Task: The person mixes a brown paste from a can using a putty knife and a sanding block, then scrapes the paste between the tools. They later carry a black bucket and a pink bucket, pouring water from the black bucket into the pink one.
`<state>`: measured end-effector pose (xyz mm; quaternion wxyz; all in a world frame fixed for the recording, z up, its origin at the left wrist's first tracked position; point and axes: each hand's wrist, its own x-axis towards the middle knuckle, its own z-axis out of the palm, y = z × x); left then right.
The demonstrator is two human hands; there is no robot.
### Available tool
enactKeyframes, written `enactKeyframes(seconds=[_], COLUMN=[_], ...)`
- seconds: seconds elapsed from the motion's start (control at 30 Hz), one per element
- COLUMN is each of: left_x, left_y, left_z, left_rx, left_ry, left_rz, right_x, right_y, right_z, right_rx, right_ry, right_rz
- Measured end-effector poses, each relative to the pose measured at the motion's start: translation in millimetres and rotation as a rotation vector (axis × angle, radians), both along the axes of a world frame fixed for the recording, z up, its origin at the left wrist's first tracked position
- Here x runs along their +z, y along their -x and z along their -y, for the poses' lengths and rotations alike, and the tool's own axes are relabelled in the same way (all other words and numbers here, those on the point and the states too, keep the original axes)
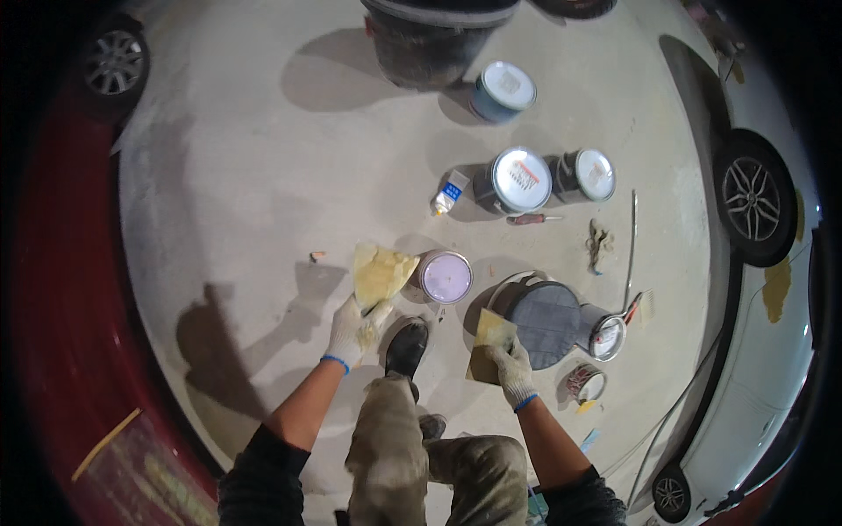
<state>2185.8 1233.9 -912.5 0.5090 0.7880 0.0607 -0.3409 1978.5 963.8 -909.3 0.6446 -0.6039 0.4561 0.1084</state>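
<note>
White knit gloves with blue cuffs cover both my hands. My left hand is closed on the lower edge of a flat putty spreader smeared pale yellow, just left of a can with a lilac top. In my right hand I grip a flat rectangular board, its upper part coated with yellow putty. This board is in front of a dark grey round padded seat. The two flat pieces are apart. Some fingers of each hand are hidden.
Lidded cans, a blue-white tube, a red-handled tool and a black bucket stand or lie farther off. A red car flanks the left; a white car with yellow patches flanks the right. Smaller cans stand right.
</note>
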Motion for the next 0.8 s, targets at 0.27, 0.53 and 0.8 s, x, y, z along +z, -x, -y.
enactKeyframes(seconds=[0.27, 0.53, 0.8], left_x=[-159, -169, -156], left_y=[-40, -34, 19], left_z=[62, 63, 29], left_rx=[-0.256, -0.356, -0.15], left_ry=[-0.109, -0.203, -0.293], left_rz=[0.25, 0.316, 0.269], right_x=[-145, -155, -151], right_y=[-44, -58, -59], right_z=[-19, -7, 0], right_rx=[-0.065, 0.091, 0.278], right_ry=[0.015, 0.13, 0.352], right_rz=[0.296, 0.412, 0.307])
